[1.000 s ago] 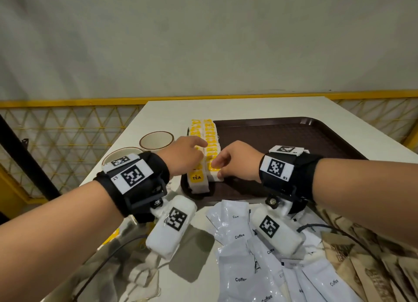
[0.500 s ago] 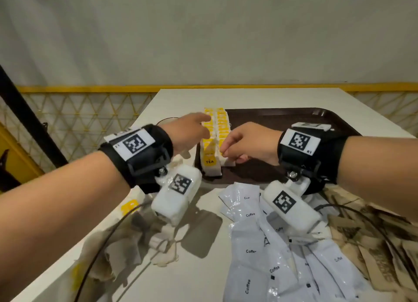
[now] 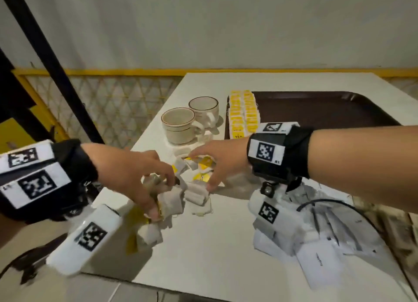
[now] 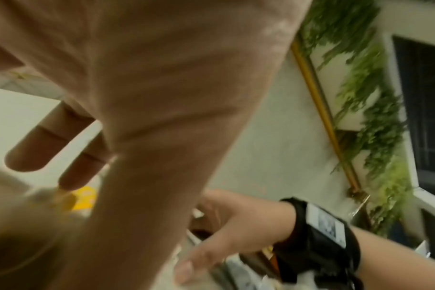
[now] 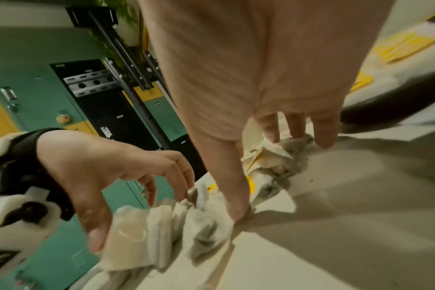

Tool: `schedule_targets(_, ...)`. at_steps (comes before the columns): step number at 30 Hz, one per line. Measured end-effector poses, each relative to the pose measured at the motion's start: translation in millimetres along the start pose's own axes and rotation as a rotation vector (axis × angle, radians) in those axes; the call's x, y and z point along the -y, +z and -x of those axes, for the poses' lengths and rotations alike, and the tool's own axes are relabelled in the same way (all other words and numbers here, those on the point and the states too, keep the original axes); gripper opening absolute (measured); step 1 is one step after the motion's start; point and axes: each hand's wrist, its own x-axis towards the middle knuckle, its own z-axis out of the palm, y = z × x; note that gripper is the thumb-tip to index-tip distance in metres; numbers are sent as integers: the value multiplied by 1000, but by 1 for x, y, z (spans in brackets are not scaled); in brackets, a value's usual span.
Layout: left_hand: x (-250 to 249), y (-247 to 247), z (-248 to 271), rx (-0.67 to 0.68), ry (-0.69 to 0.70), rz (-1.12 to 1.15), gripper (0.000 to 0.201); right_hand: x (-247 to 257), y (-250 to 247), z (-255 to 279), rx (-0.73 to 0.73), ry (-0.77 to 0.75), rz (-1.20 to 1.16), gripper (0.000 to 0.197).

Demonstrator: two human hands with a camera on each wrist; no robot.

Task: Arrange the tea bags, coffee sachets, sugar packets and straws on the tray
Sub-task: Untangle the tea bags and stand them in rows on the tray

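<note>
both hands left the tray [image 3: 328, 102] row; now left hand [image 3: 133, 177] grips loose tea bags [image 3: 172, 202] on the table [image 3: 203, 245], right hand [image 3: 217, 161] spread, touching them.

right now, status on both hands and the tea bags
Left hand grips loose tea bags at table's near edge. Right hand spread open, fingertips on the pile. Two rows of tea bags already on tray. Cups close beside.
</note>
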Motion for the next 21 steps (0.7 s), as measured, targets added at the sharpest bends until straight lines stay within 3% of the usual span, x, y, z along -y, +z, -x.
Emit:
schedule_targets(1,1,5,-4,11,-3,17,53,2,0,-2,-12,9,48,73)
schedule_targets(4,1,11,-19,-80,70,88,16,5,2,-6,-106,11,147,51)
schedule_targets(9,3,-1,-30,-184,130,176,7,-4,4,-4,-232,0,87,34)
schedule_targets(15,2,-14,-28,-489,172,370,6,-25,-1,21,-398,12,-232,9)
schedule_targets(21,-11,-9,-38,-536,244,518,10,-34,-7,46,-342,73,-575,7)
